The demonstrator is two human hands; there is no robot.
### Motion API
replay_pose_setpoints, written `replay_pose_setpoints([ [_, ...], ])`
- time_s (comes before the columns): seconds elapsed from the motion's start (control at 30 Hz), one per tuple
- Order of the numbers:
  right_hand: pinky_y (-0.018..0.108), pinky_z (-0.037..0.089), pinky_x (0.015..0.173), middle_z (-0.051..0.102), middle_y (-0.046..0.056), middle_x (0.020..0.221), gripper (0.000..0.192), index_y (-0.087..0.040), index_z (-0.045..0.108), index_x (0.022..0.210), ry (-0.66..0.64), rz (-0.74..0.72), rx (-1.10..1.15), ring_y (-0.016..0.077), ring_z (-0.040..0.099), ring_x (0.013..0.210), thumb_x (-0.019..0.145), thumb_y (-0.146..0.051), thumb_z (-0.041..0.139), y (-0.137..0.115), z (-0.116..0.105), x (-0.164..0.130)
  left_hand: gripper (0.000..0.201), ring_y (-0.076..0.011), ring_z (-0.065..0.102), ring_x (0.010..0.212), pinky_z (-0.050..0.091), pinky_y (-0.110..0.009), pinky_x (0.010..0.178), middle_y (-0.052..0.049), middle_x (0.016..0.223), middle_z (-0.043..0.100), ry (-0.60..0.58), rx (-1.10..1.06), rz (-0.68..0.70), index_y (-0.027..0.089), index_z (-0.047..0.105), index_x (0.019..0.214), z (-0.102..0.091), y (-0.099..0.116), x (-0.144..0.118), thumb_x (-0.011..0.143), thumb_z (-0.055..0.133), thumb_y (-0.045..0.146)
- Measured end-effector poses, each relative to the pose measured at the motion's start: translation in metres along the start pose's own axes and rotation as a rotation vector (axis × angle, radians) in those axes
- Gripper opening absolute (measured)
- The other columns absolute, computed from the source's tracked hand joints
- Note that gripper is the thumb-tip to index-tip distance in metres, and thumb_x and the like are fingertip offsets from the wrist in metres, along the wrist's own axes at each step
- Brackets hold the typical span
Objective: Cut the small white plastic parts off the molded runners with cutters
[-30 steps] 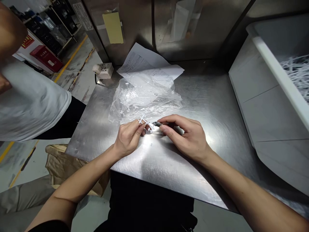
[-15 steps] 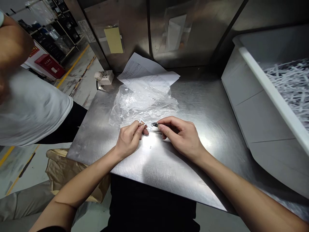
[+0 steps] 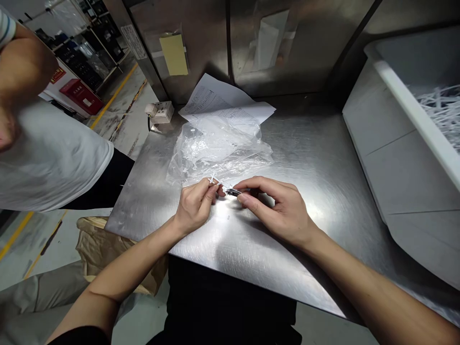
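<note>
Between the thumb and fingers of my left hand (image 3: 196,203) is a small white plastic piece (image 3: 212,179) with thin cross-shaped branches. My right hand (image 3: 278,206) pinches a small metal nail clipper (image 3: 233,192), its jaws at the right end of the white piece. From this view I cannot tell whether the jaws have closed on the plastic. Both hands are just above the steel table (image 3: 201,244). Behind them lies a crumpled clear plastic bag (image 3: 223,146) with small white bits in or on it.
Printed paper sheets (image 3: 215,98) lie behind the bag, beside a white power socket (image 3: 160,112). A large grey bin (image 3: 402,143) of white plastic pieces stands at the right. A person in a white shirt (image 3: 61,158) is at the left, above a brown paper bag (image 3: 98,247).
My right hand has brought the nail clipper onto the end of the white plastic piece, closing the small gap. The whole view has shifted slightly.
</note>
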State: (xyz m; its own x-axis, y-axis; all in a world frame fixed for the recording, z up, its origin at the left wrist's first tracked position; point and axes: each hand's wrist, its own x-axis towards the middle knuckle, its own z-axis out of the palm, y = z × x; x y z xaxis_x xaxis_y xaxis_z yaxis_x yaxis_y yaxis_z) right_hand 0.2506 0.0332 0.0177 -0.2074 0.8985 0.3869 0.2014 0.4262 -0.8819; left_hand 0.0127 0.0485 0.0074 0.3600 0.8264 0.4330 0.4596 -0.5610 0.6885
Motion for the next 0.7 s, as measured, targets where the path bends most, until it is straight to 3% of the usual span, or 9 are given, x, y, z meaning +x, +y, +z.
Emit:
replay_pose_setpoints([
  [0.47, 0.037, 0.06, 0.072, 0.087, 0.004, 0.1, 0.01, -0.026, 0.083, 0.112, -0.074, -0.006, -0.028, 0.024, 0.081, 0.086, 0.105, -0.029, 0.077, -0.0005, -0.0058, 0.0014, 0.027, -0.0144, 0.069, 0.066, 0.053, -0.028, 0.068, 0.001, 0.075, 0.07, 0.01, 0.057, 0.079, 0.022, 0.068, 0.101, -0.0006, -0.001, 0.0001, 0.119, 0.05, 0.028],
  [0.7, 0.036, 0.062, 0.078, 0.088, 0.002, 0.102, 0.011, -0.026, 0.084, 0.114, -0.092, -0.026, -0.003, 0.0222, 0.082, 0.088, 0.107, -0.027, 0.077, 0.0006, -0.0058, 0.0015, 0.023, -0.0136, 0.068, 0.066, 0.052, -0.027, 0.069, 0.001, 0.076, 0.069, 0.027, 0.082, 0.15, 0.021, 0.067, 0.101, -0.0008, -0.0026, -0.0005, 0.118, 0.051, 0.021],
])
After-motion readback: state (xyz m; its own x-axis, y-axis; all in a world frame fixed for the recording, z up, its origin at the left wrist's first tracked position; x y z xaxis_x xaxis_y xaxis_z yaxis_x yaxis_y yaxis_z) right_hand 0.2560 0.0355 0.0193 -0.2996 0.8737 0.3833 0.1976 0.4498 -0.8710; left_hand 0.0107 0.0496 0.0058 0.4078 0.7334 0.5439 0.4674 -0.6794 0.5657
